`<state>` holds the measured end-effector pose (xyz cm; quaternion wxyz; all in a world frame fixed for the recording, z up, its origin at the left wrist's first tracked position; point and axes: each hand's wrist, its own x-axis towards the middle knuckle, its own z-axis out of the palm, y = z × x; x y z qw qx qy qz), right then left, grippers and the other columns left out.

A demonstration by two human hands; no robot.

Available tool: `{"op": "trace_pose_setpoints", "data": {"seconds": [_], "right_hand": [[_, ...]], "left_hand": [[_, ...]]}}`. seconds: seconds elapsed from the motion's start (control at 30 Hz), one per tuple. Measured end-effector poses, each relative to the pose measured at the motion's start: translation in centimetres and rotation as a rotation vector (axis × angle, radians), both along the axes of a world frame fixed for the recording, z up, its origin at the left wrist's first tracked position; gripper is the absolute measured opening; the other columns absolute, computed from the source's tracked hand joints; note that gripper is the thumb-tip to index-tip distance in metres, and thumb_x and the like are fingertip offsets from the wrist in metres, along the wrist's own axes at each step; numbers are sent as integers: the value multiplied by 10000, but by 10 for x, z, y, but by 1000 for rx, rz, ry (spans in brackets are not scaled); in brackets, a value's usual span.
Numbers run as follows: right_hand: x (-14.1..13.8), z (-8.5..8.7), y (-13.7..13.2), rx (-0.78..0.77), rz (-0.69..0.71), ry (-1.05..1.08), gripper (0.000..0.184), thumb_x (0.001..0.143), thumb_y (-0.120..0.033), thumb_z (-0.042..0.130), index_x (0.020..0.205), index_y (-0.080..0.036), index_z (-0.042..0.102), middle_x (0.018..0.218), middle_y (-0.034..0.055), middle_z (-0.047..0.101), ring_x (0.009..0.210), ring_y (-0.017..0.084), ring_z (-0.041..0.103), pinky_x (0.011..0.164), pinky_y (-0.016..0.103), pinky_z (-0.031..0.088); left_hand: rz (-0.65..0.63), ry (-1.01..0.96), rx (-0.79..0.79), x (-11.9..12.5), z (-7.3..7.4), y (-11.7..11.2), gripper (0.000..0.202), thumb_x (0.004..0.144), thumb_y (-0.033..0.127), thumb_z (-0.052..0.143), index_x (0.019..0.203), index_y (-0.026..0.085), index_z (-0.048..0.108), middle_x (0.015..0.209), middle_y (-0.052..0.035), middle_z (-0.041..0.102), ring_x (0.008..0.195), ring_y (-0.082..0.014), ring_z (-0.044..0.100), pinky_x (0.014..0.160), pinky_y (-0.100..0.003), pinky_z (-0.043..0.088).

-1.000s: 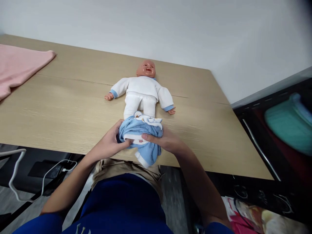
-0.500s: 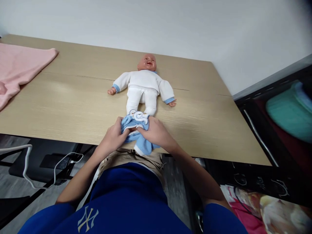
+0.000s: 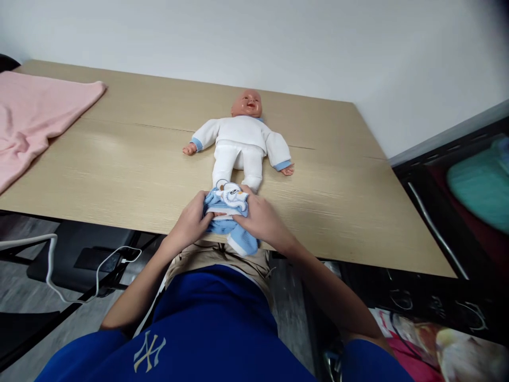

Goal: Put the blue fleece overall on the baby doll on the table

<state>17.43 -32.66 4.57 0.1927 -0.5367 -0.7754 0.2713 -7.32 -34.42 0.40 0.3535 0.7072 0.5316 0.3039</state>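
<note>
A baby doll (image 3: pixel 240 135) in a white top with blue cuffs lies on its back on the table, its head away from me. At its feet is a bunched pair of blue baby pants (image 3: pixel 222 225) with white trim and a white cartoon patch. My left hand (image 3: pixel 193 220) grips the left side of the bunched pants, thumb tucked inside the white edge. My right hand (image 3: pixel 264 220) holds their right side the same way. The doll's feet are hidden behind the cloth and my hands.
A pink blanket (image 3: pixel 35 116) lies at the table's left end. The wooden table (image 3: pixel 131 175) meets a white wall at the back. A black chair (image 3: pixel 79 254) with a white cable stands below left. A teal object (image 3: pixel 481 185) is on a dark rack at the right.
The view has shifted slightly, so the whole scene sits a little to the right. Both hands keep their hold, and the opening between my thumbs looks narrower.
</note>
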Motion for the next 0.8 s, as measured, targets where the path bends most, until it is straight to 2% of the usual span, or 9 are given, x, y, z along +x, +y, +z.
{"op": "trace_pose_setpoints", "data": {"seconds": [0.07, 0.13, 0.2, 0.3, 0.4, 0.5, 0.6, 0.8], "right_hand": [[5, -2, 5, 17, 16, 66, 733, 916, -201, 774, 1632, -183, 619, 1432, 179, 845, 1244, 399, 815, 1049, 461, 635], [9, -6, 10, 45, 44, 135, 683, 922, -195, 752, 1597, -200, 650, 1478, 167, 830, 1292, 386, 804, 1112, 470, 629], [11, -9, 15, 93, 75, 189, 646, 914, -196, 749, 1556, -206, 676, 1521, 165, 804, 1371, 381, 772, 1196, 492, 604], [13, -14, 22, 155, 103, 255, 618, 874, -191, 755, 1490, -194, 701, 1534, 173, 778, 1425, 381, 738, 1259, 526, 577], [12, -17, 27, 144, 81, 309, 618, 834, -167, 754, 1449, -211, 710, 1461, 142, 813, 1367, 364, 763, 1235, 523, 594], [10, -17, 29, 119, 61, 356, 670, 810, -150, 752, 1473, -221, 696, 1470, 129, 820, 1357, 351, 773, 1226, 514, 603], [9, -21, 31, 113, 60, 404, 670, 804, -154, 765, 1470, -201, 702, 1495, 147, 818, 1385, 351, 775, 1246, 506, 598], [7, -35, 33, 0, -33, 525, 668, 823, -199, 847, 1476, -206, 704, 1492, 144, 833, 1391, 335, 791, 1270, 504, 604]], "left_hand": [[0, -132, -19, -2, -7, 4, 483, 1029, 318, 634, 1487, 203, 532, 1446, -156, 738, 1394, -332, 714, 1257, -515, 541], [-14, -251, 7, -3, -13, 10, 611, 1001, 312, 676, 1574, 184, 507, 1620, -189, 679, 1557, -330, 644, 1366, -501, 471], [-31, -297, 28, -4, -16, 17, 686, 984, 313, 699, 1625, 154, 513, 1704, -211, 637, 1636, -334, 593, 1425, -494, 414], [-46, -279, 13, -4, -14, 24, 680, 982, 324, 696, 1612, 101, 568, 1650, -232, 689, 1566, -349, 654, 1405, -515, 448], [-51, -272, 11, -4, -9, 26, 670, 979, 330, 704, 1605, 118, 593, 1617, -218, 721, 1507, -354, 693, 1375, -535, 484], [-62, -270, 29, -6, -7, 26, 693, 982, 352, 719, 1627, 138, 586, 1660, -207, 700, 1565, -358, 657, 1405, -529, 458], [-85, -268, 41, -9, -9, 24, 756, 989, 382, 731, 1672, 111, 555, 1720, -228, 648, 1637, -369, 601, 1447, -523, 412], [-126, -297, 103, -18, -22, 26, 802, 1027, 409, 759, 1741, 135, 520, 1779, -229, 589, 1701, -394, 534, 1481, -569, 360]]}}
